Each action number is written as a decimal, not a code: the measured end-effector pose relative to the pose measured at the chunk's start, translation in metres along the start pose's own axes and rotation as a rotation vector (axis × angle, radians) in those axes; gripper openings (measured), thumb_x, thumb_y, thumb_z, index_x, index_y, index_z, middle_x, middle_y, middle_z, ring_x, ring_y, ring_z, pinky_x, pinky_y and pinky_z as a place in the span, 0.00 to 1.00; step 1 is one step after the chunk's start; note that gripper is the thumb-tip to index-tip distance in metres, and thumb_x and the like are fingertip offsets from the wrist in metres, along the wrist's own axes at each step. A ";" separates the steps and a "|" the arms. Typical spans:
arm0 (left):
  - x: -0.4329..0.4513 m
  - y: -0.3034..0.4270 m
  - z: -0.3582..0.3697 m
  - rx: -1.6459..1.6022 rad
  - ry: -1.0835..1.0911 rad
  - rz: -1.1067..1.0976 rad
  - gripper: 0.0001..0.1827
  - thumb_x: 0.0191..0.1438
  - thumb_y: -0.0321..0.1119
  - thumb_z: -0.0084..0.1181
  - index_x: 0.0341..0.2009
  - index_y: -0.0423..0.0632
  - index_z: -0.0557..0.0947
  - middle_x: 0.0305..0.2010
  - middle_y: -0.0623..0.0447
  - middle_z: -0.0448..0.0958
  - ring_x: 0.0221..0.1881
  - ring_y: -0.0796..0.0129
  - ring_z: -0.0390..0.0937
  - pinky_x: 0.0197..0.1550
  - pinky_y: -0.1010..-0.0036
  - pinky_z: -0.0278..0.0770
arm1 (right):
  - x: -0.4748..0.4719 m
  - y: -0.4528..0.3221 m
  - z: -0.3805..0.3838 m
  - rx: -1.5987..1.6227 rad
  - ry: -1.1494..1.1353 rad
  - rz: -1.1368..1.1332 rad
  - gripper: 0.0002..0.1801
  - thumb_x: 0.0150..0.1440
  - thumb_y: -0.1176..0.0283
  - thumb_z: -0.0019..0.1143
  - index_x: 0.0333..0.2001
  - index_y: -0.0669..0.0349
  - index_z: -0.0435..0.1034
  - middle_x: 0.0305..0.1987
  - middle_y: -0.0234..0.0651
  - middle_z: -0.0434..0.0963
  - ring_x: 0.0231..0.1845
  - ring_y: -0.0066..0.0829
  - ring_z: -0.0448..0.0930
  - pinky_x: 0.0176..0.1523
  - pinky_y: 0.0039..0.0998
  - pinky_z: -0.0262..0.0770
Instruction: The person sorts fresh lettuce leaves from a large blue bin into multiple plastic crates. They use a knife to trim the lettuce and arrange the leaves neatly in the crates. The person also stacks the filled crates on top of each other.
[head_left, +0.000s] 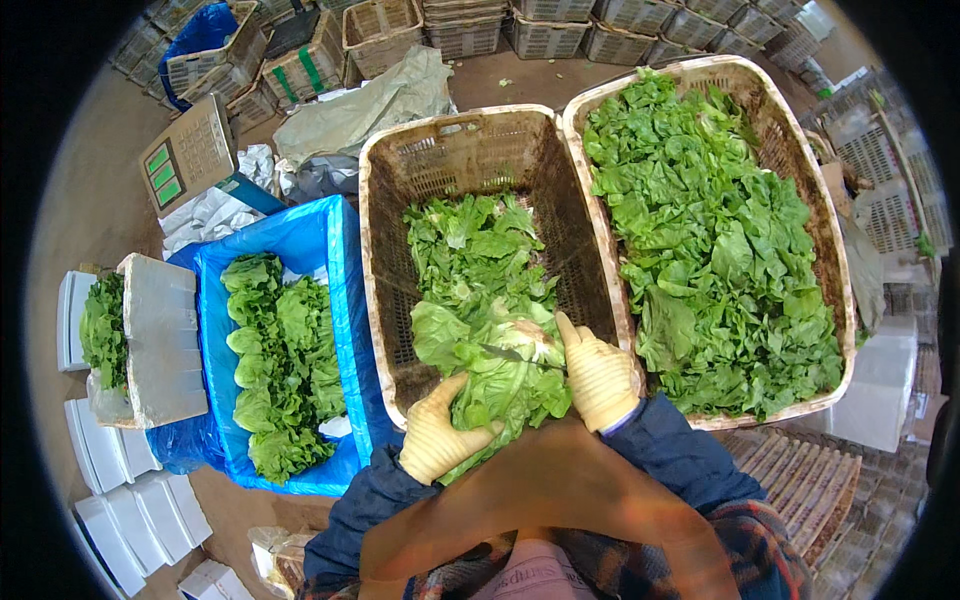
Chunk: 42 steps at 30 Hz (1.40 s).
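My left hand (442, 435), in a cream ribbed glove, grips a head of leafy lettuce (506, 382) over the near end of the middle plastic crate (382, 352). Opposite it, my right hand (598, 371), gloved alike, is closed on a knife, whose dark thin blade (517, 357) lies across the lettuce near its browned base; the handle is hidden in the glove. Loose lettuce leaves (476, 255) lie in the crate beyond. The crate on the right is heaped with lettuce (720, 247). At the left, a box lined with blue plastic (349, 300) holds lettuce heads (277, 367) in rows.
A digital scale (191, 154) stands behind the blue-lined box. White foam boxes (142, 517) are stacked at the lower left, and a foam box (165, 337) with greens adjoins the blue liner. Grey sheeting (367, 105) and stacked plastic crates (551, 34) lie beyond.
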<state>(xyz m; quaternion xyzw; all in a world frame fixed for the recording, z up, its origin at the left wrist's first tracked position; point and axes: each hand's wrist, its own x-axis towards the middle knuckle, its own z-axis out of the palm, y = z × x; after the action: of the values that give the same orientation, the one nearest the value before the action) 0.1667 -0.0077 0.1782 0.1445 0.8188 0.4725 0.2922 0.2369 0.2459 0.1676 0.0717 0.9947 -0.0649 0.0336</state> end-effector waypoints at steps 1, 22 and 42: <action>-0.003 -0.001 -0.002 0.005 -0.052 -0.008 0.41 0.37 0.37 0.78 0.58 0.36 0.77 0.52 0.41 0.83 0.55 0.62 0.79 0.60 0.69 0.76 | -0.001 0.005 0.007 0.044 0.070 -0.022 0.21 0.58 0.76 0.50 0.56 0.63 0.69 0.38 0.47 0.81 0.36 0.47 0.85 0.36 0.41 0.81; 0.087 0.069 -0.094 -0.496 0.359 0.334 0.41 0.59 0.42 0.59 0.74 0.47 0.61 0.72 0.44 0.65 0.70 0.60 0.64 0.70 0.67 0.63 | 0.052 0.041 0.002 2.672 0.097 0.243 0.43 0.59 0.35 0.56 0.69 0.51 0.63 0.63 0.34 0.75 0.62 0.37 0.75 0.65 0.43 0.74; 0.150 0.087 -0.107 -0.805 0.565 0.208 0.15 0.58 0.32 0.68 0.49 0.42 0.84 0.47 0.49 0.84 0.44 0.63 0.83 0.48 0.67 0.83 | 0.041 0.058 0.048 1.721 0.361 0.725 0.22 0.61 0.70 0.65 0.59 0.60 0.74 0.31 0.25 0.80 0.18 0.13 0.69 0.20 0.18 0.63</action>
<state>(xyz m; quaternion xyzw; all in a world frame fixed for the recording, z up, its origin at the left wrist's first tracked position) -0.0206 0.0399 0.2422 -0.0322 0.6002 0.7980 0.0431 0.2073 0.3017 0.1095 0.3849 0.5132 -0.7488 -0.1668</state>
